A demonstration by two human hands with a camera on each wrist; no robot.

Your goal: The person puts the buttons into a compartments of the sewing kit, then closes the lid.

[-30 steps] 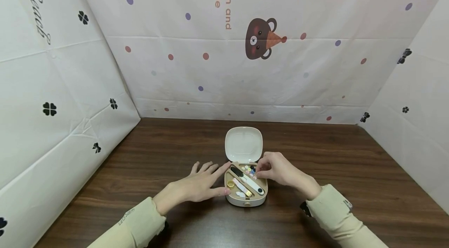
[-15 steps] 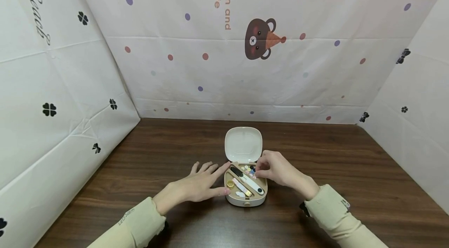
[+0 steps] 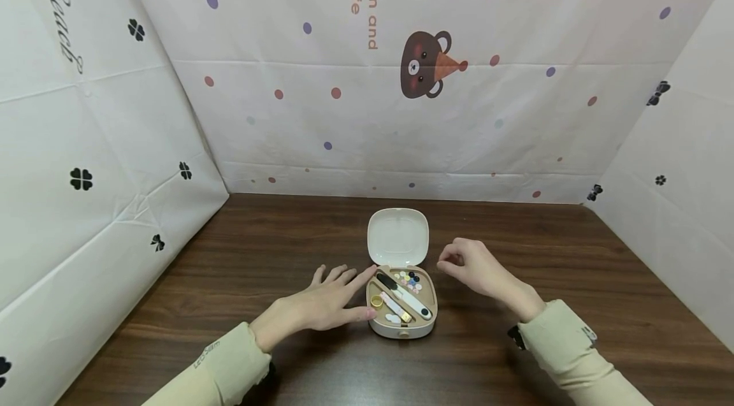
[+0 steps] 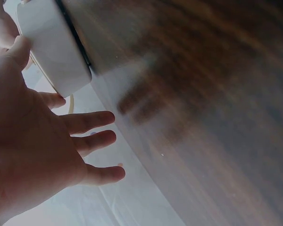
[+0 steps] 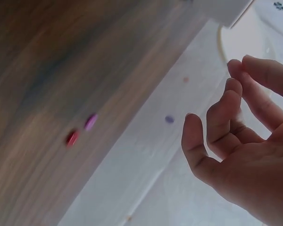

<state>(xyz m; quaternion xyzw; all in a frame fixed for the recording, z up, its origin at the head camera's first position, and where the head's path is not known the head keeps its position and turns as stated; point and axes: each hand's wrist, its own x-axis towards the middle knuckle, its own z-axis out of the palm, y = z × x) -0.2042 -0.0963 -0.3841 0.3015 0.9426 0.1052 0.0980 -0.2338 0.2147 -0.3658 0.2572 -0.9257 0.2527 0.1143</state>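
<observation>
A small white case (image 3: 401,330) lies on the table with its lid (image 3: 398,237) raised. Its tan tray holds a long black-and-white tool (image 3: 404,295), a gold ring (image 3: 376,301), a pale patterned stick (image 3: 395,306), white pieces (image 3: 393,318) and several small coloured buttons (image 3: 410,278). My left hand (image 3: 323,303) is spread flat, index finger and thumb touching the case's left side. To the right of the case is my right hand (image 3: 476,268), fingers loosely bent, with nothing visible between them. The right wrist view shows a red button (image 5: 72,138) and a purple button (image 5: 90,121) on the tabletop.
The dark wood table (image 3: 275,227) meets a patterned white cloth backdrop (image 3: 321,125) at the back. More white cloth (image 3: 115,202) stands along the left and right sides.
My right hand has lifted away from the case's button compartment and moved to the right, uncovering the buttons there. The left hand and the case stay put.
</observation>
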